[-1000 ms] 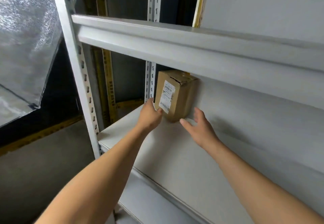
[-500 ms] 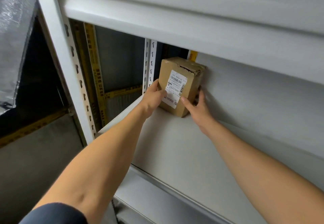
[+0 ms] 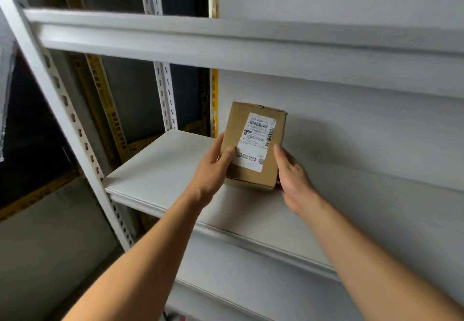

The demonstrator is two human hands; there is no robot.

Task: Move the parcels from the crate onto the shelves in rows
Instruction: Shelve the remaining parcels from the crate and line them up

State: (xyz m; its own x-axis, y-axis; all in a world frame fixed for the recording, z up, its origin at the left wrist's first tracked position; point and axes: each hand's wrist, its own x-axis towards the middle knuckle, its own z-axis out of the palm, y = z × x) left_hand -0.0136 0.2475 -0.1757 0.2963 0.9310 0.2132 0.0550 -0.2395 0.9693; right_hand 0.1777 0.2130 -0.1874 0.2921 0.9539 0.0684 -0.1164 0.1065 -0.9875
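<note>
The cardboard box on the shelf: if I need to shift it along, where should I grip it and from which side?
Grip the cardboard box by its two narrow side faces, coming from the front, as the left hand and right hand do. It stands upright near the wall on the shelf, so the back looks hard to reach.

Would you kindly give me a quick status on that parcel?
Left hand and right hand grip the parcel. Parcel upright on shelf, label facing out. Nothing in the way.
</note>
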